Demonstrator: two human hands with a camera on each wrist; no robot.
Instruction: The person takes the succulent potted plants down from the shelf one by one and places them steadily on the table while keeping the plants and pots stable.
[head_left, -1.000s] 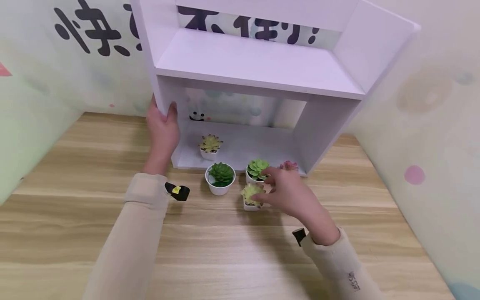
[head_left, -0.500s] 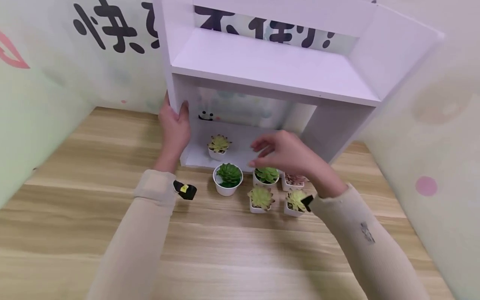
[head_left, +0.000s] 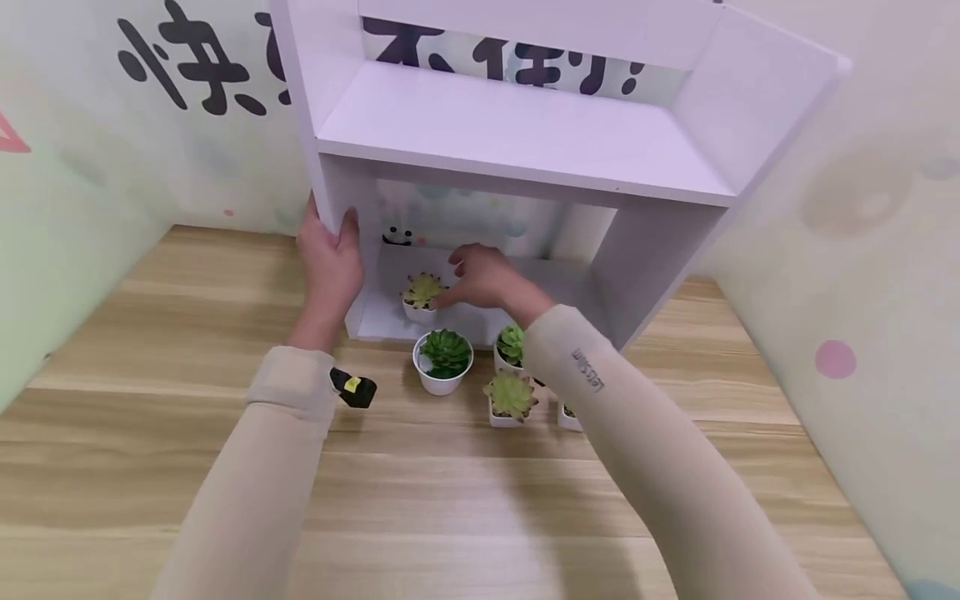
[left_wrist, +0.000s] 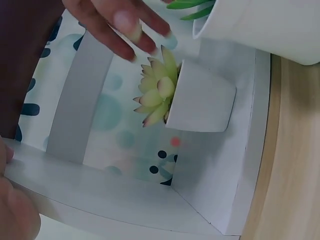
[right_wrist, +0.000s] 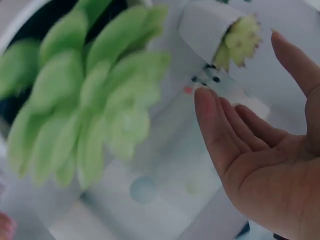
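Observation:
My left hand [head_left: 331,262] grips the left side panel of the white shelf unit [head_left: 517,129], with the thumb on the inner face. On the lower board stands a pale yellow-green potted succulent [head_left: 422,293] with dark-tipped leaves, in a white pot. My right hand [head_left: 483,277] reaches in beside it, thumb and fingers spread apart. In the right wrist view a gap shows between the hand [right_wrist: 270,155] and that succulent [right_wrist: 237,42]. In front of the unit are a dark green potted succulent [head_left: 444,358], a bright green one [head_left: 511,346] and another yellow-green one [head_left: 510,398].
A further white pot [head_left: 570,418] is mostly hidden under my right sleeve [head_left: 622,400]. The wooden table [head_left: 420,508] extends toward me. Behind the unit is a wall [head_left: 202,158] with large black characters. The upper board [head_left: 510,125] lies above my right hand.
My right hand has moved left, from above the front pots into the lower compartment beside the yellow-green succulent. My left hand keeps its hold on the panel. The head view has shifted slightly.

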